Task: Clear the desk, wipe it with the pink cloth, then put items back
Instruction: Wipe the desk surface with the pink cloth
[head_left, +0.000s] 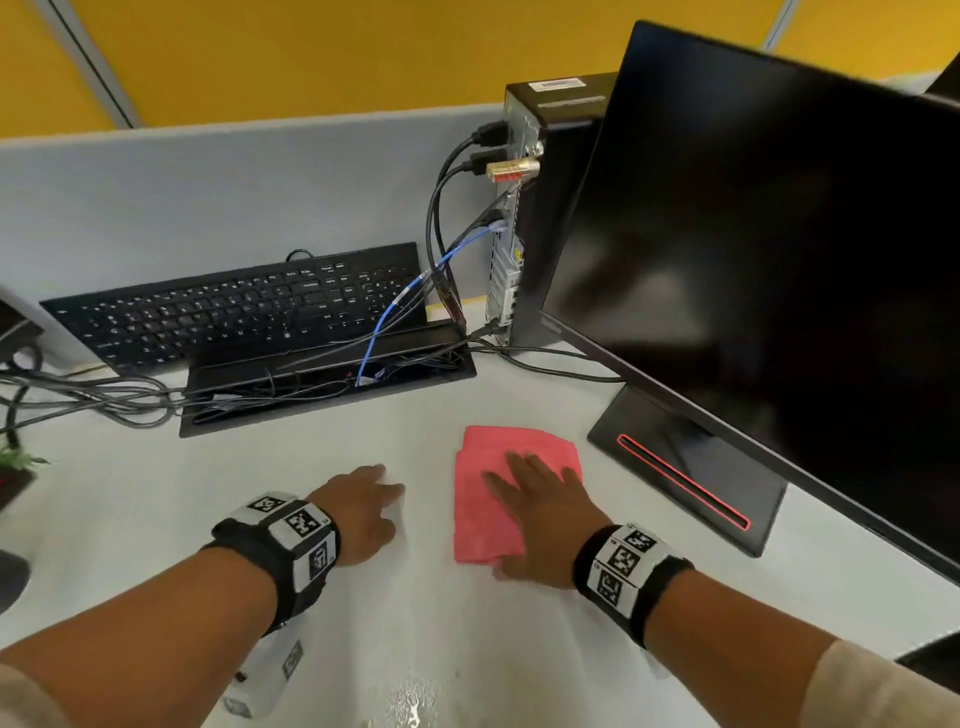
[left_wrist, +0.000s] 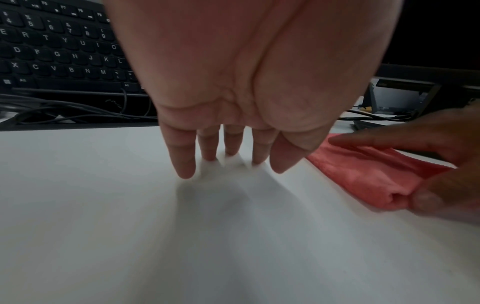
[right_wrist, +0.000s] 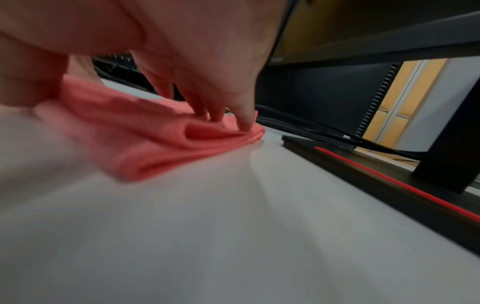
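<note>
A folded pink cloth (head_left: 478, 499) (left_wrist: 363, 172) (right_wrist: 145, 139) lies on the white desk (head_left: 363, 623), just left of the monitor base. My right hand (head_left: 535, 499) (right_wrist: 221, 115) lies flat on top of it. Its straight fingers press the cloth down, and the thumb sits against the cloth's near edge (left_wrist: 405, 199). My left hand (head_left: 387, 488) (left_wrist: 228, 160) is a short way left of the cloth. It holds nothing, and its straight fingertips touch the bare desk. A black keyboard (head_left: 234, 312) (left_wrist: 57, 51) leans against the back partition.
A black monitor (head_left: 753, 260) stands at the right, its red-striped base (head_left: 685, 483) (right_wrist: 389, 185) close to the cloth. A computer tower (head_left: 540, 208) with cables stands behind it. An open cable tray (head_left: 322, 374) and loose cables (head_left: 78, 389) cross the back left. A wet patch (head_left: 410, 696) glistens near the front edge.
</note>
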